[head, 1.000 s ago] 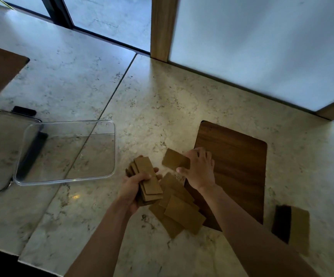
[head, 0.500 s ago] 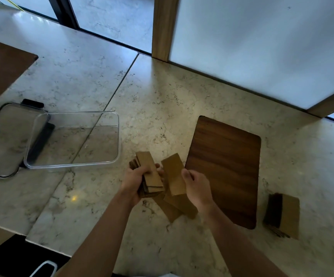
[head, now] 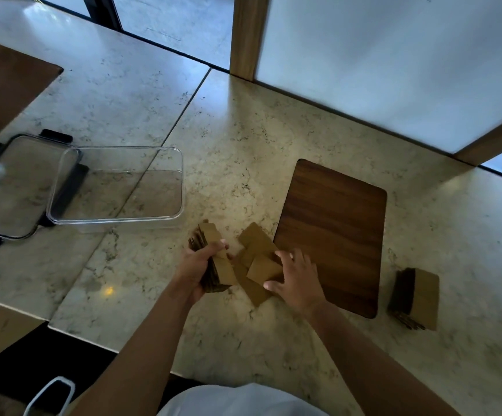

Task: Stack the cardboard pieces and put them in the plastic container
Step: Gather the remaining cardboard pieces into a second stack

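**Gathering the loose pieces into one stack**

The left hand is clenched around a thick stack of cardboard pieces, held on edge just above the counter. At its 3 o'clock the right hand lies spread over the loose pieces, fingertips pressing on the top one; whether it has actually pinched that piece I cannot tell.

The step in hand looks like collecting: several pieces are not yet in the stack, and nothing is in the container. The next move calls for lifting the top piece cleanly off its overlapping neighbours and squaring it against the stack (a loose fan would slip).

The clear container sits open at 10 o'clock from the hands, close by, with its lid lying partly under its left side. A wooden board lies at 2 o'clock, just beside the loose pieces, one of which seems to overlap its edge. A second stack rests past the board at 3 o'clock, well apart. Nothing blocks the path to the container.
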Available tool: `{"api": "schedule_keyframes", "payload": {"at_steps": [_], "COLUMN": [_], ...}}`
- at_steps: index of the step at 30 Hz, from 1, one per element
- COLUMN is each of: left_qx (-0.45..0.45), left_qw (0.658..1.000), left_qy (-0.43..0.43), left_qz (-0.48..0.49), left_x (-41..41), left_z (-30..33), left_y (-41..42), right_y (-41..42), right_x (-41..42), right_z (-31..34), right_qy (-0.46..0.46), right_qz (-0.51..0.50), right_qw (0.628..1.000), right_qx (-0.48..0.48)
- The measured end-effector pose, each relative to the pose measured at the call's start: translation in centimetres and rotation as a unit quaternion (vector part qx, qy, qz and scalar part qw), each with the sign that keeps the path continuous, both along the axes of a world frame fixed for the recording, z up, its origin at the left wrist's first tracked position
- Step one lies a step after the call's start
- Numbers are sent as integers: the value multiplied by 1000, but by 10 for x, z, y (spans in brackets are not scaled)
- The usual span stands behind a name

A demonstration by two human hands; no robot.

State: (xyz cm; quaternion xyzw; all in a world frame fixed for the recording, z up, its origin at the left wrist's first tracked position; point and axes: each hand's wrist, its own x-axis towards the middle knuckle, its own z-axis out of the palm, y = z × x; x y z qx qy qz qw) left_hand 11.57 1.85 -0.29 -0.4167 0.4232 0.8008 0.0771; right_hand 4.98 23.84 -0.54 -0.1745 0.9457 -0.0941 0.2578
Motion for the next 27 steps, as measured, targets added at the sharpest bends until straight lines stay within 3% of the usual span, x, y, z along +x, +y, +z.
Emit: {"api": "schedule_keyframes", "payload": {"at_steps": [9,15,18,23,25,27], "left_qx": [-22,-30,-34,-42,-43,-46], "left_qw": [997,996,996,996,996,996], "left_qy": [21,2,2,-2,-3,-4], "left_qz": [69,84,82,83,81,81], "left_x": [10,12,13,15,15,13], "left_z": [-4,-9,-11,-13,-14,-13], "left_y": [-1,-3,-3,-4,-6,-6], "right_y": [11,-3,-21,-34,-31,-26], "right_x": [-14,-38,-37,-27,-31,-34], "right_z": [5,11,9,-3,0,6], "right_qy": [-109,-88,-109,-5,-28,-88], "right_qz": [-179,-222,-168,-83,-152,-268], "right_qw": [965,946,961,996,984,939], "right_qx": [-157,-218,-188,-35,-90,-196]}}
